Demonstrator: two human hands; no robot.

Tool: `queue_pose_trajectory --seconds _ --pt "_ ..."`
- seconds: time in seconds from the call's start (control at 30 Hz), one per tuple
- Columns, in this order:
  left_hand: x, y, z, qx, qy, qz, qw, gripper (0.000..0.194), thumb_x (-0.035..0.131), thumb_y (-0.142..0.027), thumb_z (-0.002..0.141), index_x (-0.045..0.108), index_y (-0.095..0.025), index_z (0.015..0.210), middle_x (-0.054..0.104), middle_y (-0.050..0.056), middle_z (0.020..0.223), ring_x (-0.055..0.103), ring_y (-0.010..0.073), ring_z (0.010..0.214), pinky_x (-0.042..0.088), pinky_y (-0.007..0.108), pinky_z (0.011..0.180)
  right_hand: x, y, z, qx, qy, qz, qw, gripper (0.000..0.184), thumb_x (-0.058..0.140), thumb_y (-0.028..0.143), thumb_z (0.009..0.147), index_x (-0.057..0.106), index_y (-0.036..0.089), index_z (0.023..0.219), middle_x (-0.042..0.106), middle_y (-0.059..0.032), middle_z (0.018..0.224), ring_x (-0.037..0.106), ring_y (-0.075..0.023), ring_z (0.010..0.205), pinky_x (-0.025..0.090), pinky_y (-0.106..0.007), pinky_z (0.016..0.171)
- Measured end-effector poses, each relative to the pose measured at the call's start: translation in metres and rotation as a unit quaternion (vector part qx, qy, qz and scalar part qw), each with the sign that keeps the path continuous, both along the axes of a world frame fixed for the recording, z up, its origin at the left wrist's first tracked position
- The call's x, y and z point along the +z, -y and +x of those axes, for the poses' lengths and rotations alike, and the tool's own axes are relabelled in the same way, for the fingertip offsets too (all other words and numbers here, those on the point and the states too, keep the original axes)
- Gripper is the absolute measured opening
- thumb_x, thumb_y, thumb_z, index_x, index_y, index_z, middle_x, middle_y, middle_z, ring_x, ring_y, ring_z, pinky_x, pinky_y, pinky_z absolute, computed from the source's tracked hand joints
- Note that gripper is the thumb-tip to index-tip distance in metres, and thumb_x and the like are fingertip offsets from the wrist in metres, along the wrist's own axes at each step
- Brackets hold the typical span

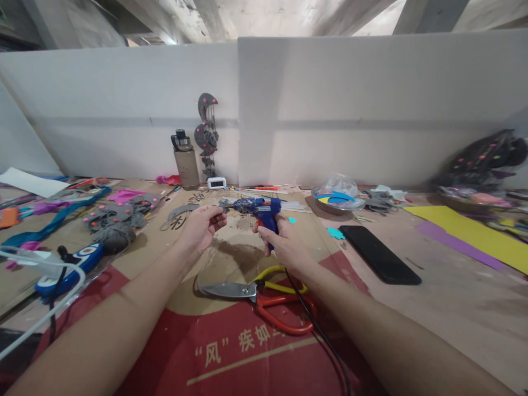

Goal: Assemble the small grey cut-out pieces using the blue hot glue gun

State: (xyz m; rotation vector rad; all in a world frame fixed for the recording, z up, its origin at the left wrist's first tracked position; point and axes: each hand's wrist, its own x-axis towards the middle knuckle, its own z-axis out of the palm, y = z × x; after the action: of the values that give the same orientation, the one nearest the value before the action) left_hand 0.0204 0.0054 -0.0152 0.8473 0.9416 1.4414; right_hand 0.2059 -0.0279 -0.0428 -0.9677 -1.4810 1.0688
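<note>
My right hand (280,236) is wrapped round the handle of a blue hot glue gun (266,209), whose nozzle points left. The gun's black cord (307,308) runs down past my right wrist. Facing the nozzle, my left hand (206,224) is closed in a pinch on a small grey piece (224,204), right at the gun's tip. The piece is too small to make out in detail. Below both hands, large scissors (235,290) with one yellow and one red handle lie on the cardboard (193,344).
A black phone (379,254) lies to the right, beside yellow paper (474,228). At left are a blue-and-white power strip (72,269), a grey yarn ball (116,237) and grey decorated pieces (108,216). A bottle (187,168) and small white clock (216,183) stand by the back wall.
</note>
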Motion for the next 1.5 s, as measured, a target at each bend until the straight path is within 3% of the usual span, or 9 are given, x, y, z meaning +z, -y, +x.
queue_pose_trajectory --seconds 0.63,0.87,1.0,1.1,1.2,1.27,1.33,1.43,1.5 --pt "0.001 0.0 0.0 -0.01 -0.02 -0.005 1.0 0.006 0.064 -0.01 0.062 0.058 -0.011 0.062 0.059 0.003 0.057 0.055 0.0091 0.053 0.049 0.021 0.055 0.0 0.001 -0.001 -0.002 -0.001 -0.006 1.0 0.022 0.053 0.036 0.077 0.048 0.021 0.093 0.053 0.0022 0.071 0.042 -0.0074 0.043 0.04 -0.022 0.036" --pt "-0.001 -0.004 -0.006 -0.016 -0.01 -0.003 1.0 0.007 0.066 -0.011 0.062 0.06 -0.011 0.063 0.058 0.003 0.059 0.053 0.0081 0.053 0.047 0.019 0.051 0.003 -0.01 0.01 -0.025 -0.065 -0.051 0.996 0.027 0.055 0.034 0.074 0.049 0.02 0.097 0.059 0.0002 0.078 0.044 -0.0086 0.048 0.044 -0.023 0.042" --pt "0.002 0.001 -0.003 -0.068 -0.03 -0.006 0.997 0.011 0.07 -0.015 0.063 0.062 -0.01 0.068 0.06 0.004 0.066 0.051 0.0063 0.054 0.042 0.016 0.047 -0.004 -0.024 0.024 -0.082 0.078 -0.101 0.988 0.017 0.055 0.033 0.074 0.053 0.018 0.083 0.059 -0.0014 0.065 0.05 -0.0126 0.049 0.042 -0.026 0.049" --pt "0.005 0.006 0.002 -0.1 -0.044 -0.004 0.994 0.014 0.072 -0.018 0.063 0.062 -0.01 0.07 0.061 0.004 0.068 0.049 0.0049 0.053 0.039 0.015 0.045 -0.004 -0.024 0.03 -0.157 0.318 -0.054 0.933 0.019 0.06 0.033 0.072 0.058 0.015 0.08 0.064 -0.0108 0.074 0.059 -0.0201 0.067 0.042 -0.029 0.06" --pt "0.007 0.01 0.004 -0.115 -0.057 -0.004 0.992 0.016 0.072 -0.021 0.064 0.062 -0.009 0.069 0.059 0.003 0.066 0.047 0.0043 0.051 0.037 0.015 0.045 0.008 -0.013 0.034 -0.19 0.547 0.043 0.814 0.035 0.053 0.042 0.079 0.063 0.009 0.084 0.064 -0.0216 0.094 0.058 -0.028 0.094 0.04 -0.034 0.078" --pt "0.007 0.011 0.004 -0.124 -0.065 -0.002 0.99 0.017 0.072 -0.022 0.064 0.062 -0.009 0.069 0.059 0.003 0.066 0.046 0.004 0.051 0.037 0.015 0.046 0.019 -0.005 0.035 -0.185 0.619 0.045 0.762 0.044 0.046 0.048 0.082 0.066 0.009 0.08 0.065 -0.0224 0.093 0.058 -0.0294 0.096 0.039 -0.036 0.081" --pt "0.006 0.012 0.004 -0.14 -0.078 0.003 0.987 0.019 0.073 -0.024 0.064 0.061 -0.01 0.07 0.059 0.002 0.068 0.046 0.0039 0.052 0.036 0.016 0.046 0.027 -0.001 0.034 -0.181 0.591 0.047 0.785 0.044 0.042 0.048 0.085 0.066 0.012 0.077 0.066 -0.0178 0.088 0.059 -0.026 0.089 0.04 -0.034 0.078" --pt "0.006 0.014 0.005 -0.17 -0.12 0.01 0.978 0.02 0.073 -0.027 0.065 0.06 -0.011 0.068 0.058 0.002 0.068 0.046 0.0042 0.052 0.035 0.017 0.047 0.03 0.0 0.028 -0.16 0.407 0.097 0.894 0.031 0.041 0.04 0.086 0.062 0.017 0.08 0.065 -0.0073 0.085 0.058 -0.0176 0.081 0.041 -0.028 0.073" --pt "0.006 0.016 0.007 -0.184 -0.155 0.015 0.97 0.022 0.073 -0.029 0.066 0.06 -0.012 0.067 0.056 0.0 0.064 0.046 0.0046 0.051 0.034 0.017 0.047 0.027 -0.002 0.022 -0.127 0.27 0.117 0.947 0.027 0.041 0.037 0.086 0.059 0.018 0.084 0.062 -0.0029 0.083 0.055 -0.0138 0.076 0.041 -0.025 0.07"
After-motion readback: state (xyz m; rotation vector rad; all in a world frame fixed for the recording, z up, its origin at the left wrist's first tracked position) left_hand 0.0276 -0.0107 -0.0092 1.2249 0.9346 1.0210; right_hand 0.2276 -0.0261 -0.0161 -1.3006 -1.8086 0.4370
